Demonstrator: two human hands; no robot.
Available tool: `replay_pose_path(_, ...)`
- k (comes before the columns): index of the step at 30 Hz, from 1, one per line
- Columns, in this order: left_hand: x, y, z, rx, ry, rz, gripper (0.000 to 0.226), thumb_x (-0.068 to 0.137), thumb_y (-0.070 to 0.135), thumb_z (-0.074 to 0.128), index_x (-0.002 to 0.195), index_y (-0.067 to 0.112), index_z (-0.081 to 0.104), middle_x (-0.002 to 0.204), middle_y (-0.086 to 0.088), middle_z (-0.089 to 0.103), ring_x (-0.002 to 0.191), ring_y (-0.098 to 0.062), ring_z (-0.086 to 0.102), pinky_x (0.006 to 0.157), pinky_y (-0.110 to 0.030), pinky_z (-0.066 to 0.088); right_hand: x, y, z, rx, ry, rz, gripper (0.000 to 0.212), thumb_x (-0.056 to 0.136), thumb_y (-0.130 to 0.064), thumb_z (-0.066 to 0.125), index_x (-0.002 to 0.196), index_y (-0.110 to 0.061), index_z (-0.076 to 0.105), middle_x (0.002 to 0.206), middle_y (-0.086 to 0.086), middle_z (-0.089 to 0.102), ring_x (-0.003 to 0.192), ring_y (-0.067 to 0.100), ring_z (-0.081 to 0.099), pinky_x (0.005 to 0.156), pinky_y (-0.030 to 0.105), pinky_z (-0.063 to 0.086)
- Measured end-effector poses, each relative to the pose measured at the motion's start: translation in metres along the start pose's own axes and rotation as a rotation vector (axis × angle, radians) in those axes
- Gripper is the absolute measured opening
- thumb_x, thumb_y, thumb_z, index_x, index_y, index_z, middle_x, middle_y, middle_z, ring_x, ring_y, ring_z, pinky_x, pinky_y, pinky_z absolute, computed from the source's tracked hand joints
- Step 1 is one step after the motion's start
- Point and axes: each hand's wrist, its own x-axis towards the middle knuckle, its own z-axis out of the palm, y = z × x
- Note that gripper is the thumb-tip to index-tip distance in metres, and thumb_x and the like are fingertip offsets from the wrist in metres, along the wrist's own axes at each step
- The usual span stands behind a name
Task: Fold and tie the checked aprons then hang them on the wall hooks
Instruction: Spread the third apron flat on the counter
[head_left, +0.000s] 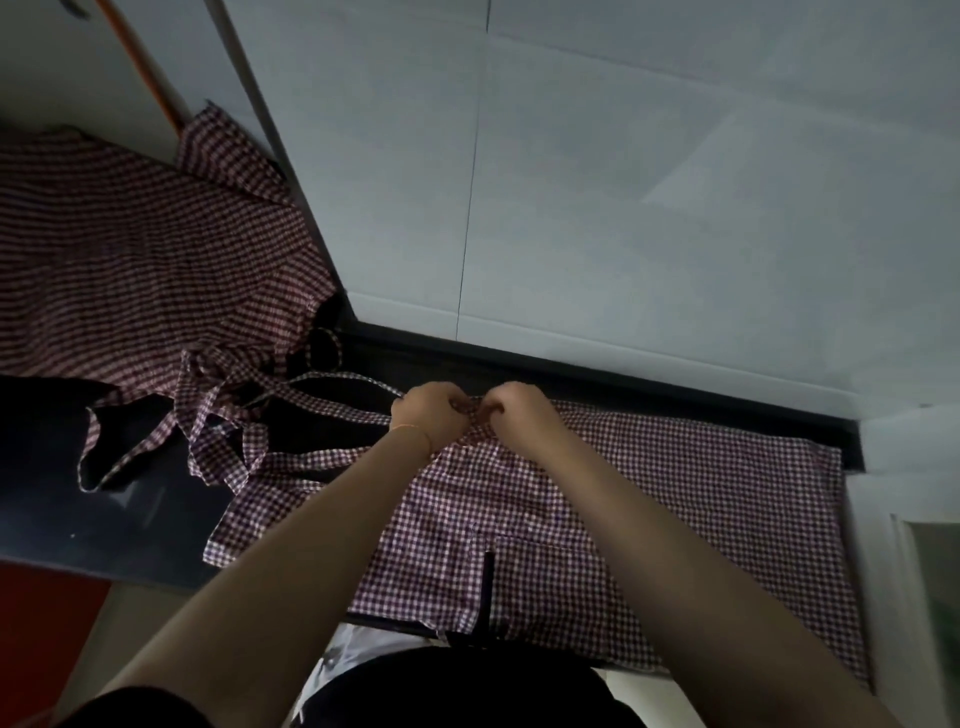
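Both hands pinching fabric: left hand (431, 413) and right hand (511, 413), fingers curled, knuckles nearly touching, gripping the top edge of the near apron (649, 509). It lies flat on the dark counter (67, 467), 6 o'clock to 3 o'clock. Second apron (130, 249) is spread at 9 o'clock, straps (228, 410) loose and tangled between them. Progress: early. Nothing folded, tied or hung; no hooks in view.

A dark table (62, 499) stands against a pale wall (623, 182). An orange strip (150, 67) runs up the wall at upper left.
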Motion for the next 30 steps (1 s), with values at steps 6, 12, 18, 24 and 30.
replay_pose_path(6,-0.02,-0.025,-0.004,0.19,0.096,-0.012,0.032,0.091,0.043,0.053,0.093,0.016,0.07,0.096,-0.004,0.068,0.092,-0.023,0.062,0.084,-0.037,0.053,0.035,-0.02,0.013,-0.032,0.136,-0.08,0.018,0.097,-0.019,0.059,0.109,-0.015,0.072,0.115,0.005,0.062,0.111,0.023,0.055,0.094,0.04,0.049)
replay_pose_path(12,-0.019,-0.046,0.006,0.184,0.239,0.108,0.027,0.088,0.037,0.062,0.107,0.018,0.069,0.111,-0.005,0.055,0.112,-0.025,0.047,0.091,-0.036,0.041,0.05,-0.039,0.038,-0.386,0.122,-0.049,0.014,0.094,-0.021,0.061,0.103,-0.013,0.068,0.113,0.007,0.057,0.108,0.026,0.049,0.09,0.037,0.041)
replay_pose_path(18,-0.01,-0.044,-0.011,0.05,0.279,0.164,0.04,0.096,0.033,0.056,0.136,0.026,0.054,0.132,-0.004,0.051,0.125,-0.025,0.042,0.104,-0.042,0.036,0.035,-0.043,0.026,0.051,0.173,0.081,0.018,0.096,-0.028,0.059,0.083,-0.016,0.062,0.084,0.0,0.06,0.079,0.018,0.058,0.071,0.036,0.05)
replay_pose_path(24,0.004,-0.031,-0.033,0.367,-0.018,0.156,0.022,0.096,0.036,0.05,0.092,0.023,0.066,0.103,-0.003,0.06,0.112,-0.026,0.052,0.098,-0.042,0.04,0.023,-0.031,0.025,0.142,0.187,0.169,0.023,0.098,-0.028,0.058,0.091,-0.014,0.075,0.087,0.002,0.07,0.081,0.016,0.063,0.077,0.032,0.053)
replay_pose_path(30,-0.002,-0.028,-0.044,0.346,0.066,0.149,0.026,0.096,0.024,0.045,0.078,0.016,0.062,0.093,-0.006,0.067,0.087,-0.022,0.056,0.088,-0.04,0.047,0.02,-0.036,0.031,0.073,0.246,0.128,0.019,0.094,-0.027,0.064,0.108,-0.016,0.07,0.104,0.003,0.06,0.087,0.017,0.06,0.08,0.037,0.055)
